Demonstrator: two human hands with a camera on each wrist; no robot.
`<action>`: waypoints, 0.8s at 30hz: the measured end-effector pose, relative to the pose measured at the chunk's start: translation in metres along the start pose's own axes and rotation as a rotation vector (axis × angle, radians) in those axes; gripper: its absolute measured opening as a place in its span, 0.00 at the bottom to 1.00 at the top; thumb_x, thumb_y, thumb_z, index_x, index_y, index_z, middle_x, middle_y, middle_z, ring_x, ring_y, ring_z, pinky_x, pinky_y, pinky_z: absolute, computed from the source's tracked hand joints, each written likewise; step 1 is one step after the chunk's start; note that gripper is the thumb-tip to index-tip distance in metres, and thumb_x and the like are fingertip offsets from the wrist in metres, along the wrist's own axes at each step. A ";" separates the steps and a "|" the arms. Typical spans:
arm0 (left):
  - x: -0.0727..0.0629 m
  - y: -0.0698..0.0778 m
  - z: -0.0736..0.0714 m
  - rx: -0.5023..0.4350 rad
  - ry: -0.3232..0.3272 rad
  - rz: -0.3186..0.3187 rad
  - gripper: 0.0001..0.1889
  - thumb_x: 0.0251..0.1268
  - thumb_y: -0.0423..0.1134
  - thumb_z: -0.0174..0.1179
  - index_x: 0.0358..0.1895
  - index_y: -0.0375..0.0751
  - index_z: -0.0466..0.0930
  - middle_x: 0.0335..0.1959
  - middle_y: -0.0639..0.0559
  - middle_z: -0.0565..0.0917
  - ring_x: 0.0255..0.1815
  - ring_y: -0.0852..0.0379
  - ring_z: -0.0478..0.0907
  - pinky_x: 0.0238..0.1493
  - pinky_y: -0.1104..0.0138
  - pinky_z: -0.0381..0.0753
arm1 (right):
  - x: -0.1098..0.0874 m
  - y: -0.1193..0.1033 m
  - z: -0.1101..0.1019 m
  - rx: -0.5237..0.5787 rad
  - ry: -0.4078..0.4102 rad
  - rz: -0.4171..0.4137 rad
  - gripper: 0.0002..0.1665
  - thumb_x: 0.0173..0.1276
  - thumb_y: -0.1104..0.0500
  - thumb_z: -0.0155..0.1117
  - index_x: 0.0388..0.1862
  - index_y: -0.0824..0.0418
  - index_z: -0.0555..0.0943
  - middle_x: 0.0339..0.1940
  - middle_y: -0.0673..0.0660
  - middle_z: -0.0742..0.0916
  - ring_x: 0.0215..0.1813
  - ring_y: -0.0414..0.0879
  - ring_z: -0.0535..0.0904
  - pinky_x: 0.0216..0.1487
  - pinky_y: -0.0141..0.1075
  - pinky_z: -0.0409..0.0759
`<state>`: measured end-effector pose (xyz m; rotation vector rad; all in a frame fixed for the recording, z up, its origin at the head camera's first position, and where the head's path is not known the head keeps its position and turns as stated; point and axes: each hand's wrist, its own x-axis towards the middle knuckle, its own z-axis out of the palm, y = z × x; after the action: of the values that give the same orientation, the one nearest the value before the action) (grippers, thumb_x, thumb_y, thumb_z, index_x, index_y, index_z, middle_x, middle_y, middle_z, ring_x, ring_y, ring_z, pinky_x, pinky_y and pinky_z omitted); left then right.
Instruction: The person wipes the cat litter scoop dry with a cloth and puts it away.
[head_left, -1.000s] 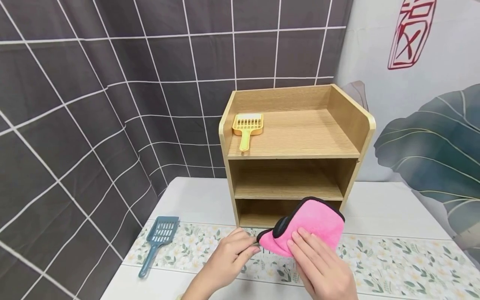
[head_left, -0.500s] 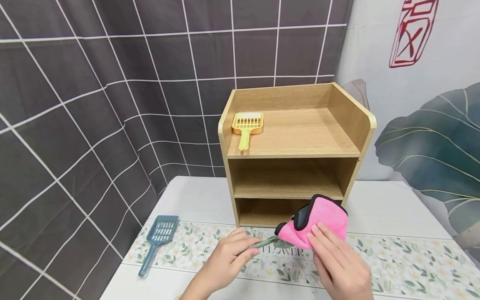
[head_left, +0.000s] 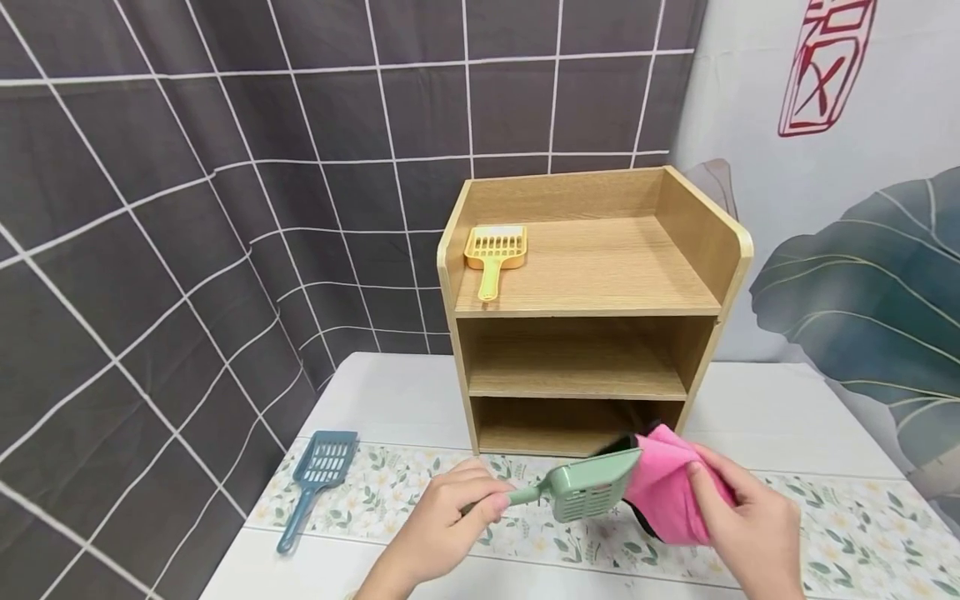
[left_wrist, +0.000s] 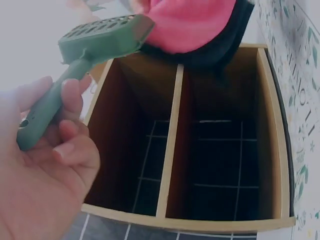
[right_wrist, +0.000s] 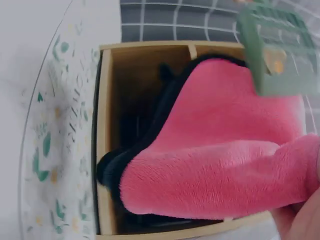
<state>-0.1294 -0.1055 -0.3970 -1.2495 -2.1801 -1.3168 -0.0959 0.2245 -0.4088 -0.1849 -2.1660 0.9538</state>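
My left hand (head_left: 446,521) grips the handle of a green slotted litter scoop (head_left: 592,486), whose head points right over the table. In the left wrist view the fingers curl round that handle, and the scoop head (left_wrist: 102,37) tilts upward. My right hand (head_left: 750,521) pinches a pink cloth with black edging (head_left: 671,492), bunched beside the scoop's far end. The cloth (right_wrist: 215,145) hangs folded in the right wrist view, next to the green scoop head (right_wrist: 280,50). Part of its dark edge is hidden behind the scoop in the head view.
A wooden shelf unit (head_left: 585,312) stands behind the hands, with a yellow litter scoop (head_left: 495,250) on its top left. On the table's left lies a blue-grey litter scoop (head_left: 322,467). A floral runner (head_left: 810,525) crosses the white table. Dark gridded curtain (head_left: 337,125) hangs behind.
The cloth has slid off to the right with my right hand, baring the green scoop's head. My right hand has turned from lying flat on the cloth to pinching it. The left hand stays nearly still.
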 end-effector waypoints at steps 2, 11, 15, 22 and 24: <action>0.000 -0.001 -0.002 0.015 0.014 -0.034 0.08 0.72 0.32 0.59 0.43 0.47 0.88 0.28 0.61 0.81 0.34 0.67 0.71 0.37 0.77 0.74 | 0.004 0.005 -0.006 -0.010 -0.117 0.236 0.15 0.65 0.57 0.74 0.50 0.59 0.89 0.38 0.58 0.92 0.37 0.08 0.69 0.38 0.12 0.69; -0.004 -0.003 -0.006 -0.021 0.009 -0.357 0.11 0.75 0.42 0.59 0.53 0.50 0.87 0.27 0.63 0.85 0.34 0.66 0.75 0.27 0.74 0.72 | 0.018 0.027 -0.018 0.366 -0.334 0.683 0.12 0.69 0.49 0.71 0.49 0.46 0.89 0.35 0.29 0.85 0.41 0.21 0.78 0.38 0.22 0.82; -0.004 -0.003 -0.007 -0.049 -0.024 -0.488 0.12 0.71 0.46 0.63 0.54 0.55 0.87 0.37 0.61 0.88 0.40 0.66 0.79 0.36 0.73 0.77 | 0.023 0.032 -0.019 0.491 -0.347 0.822 0.04 0.67 0.49 0.73 0.37 0.35 0.88 0.35 0.30 0.84 0.42 0.23 0.78 0.40 0.24 0.83; -0.004 -0.003 -0.005 -0.088 -0.050 -0.541 0.18 0.59 0.42 0.74 0.54 0.53 0.86 0.51 0.51 0.87 0.42 0.63 0.81 0.42 0.70 0.82 | 0.021 0.024 -0.022 0.652 -0.240 0.900 0.06 0.66 0.50 0.73 0.31 0.36 0.87 0.33 0.34 0.86 0.38 0.28 0.83 0.36 0.28 0.86; -0.004 -0.003 -0.004 -0.042 -0.051 -0.513 0.17 0.61 0.41 0.73 0.54 0.53 0.87 0.50 0.52 0.87 0.40 0.65 0.80 0.40 0.71 0.81 | 0.017 0.012 -0.021 0.654 -0.140 0.857 0.04 0.67 0.52 0.73 0.37 0.40 0.88 0.31 0.37 0.88 0.35 0.31 0.85 0.32 0.29 0.86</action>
<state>-0.1299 -0.1114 -0.3991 -0.7629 -2.6324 -1.5276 -0.0952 0.2519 -0.3983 -0.7691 -1.7493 2.1429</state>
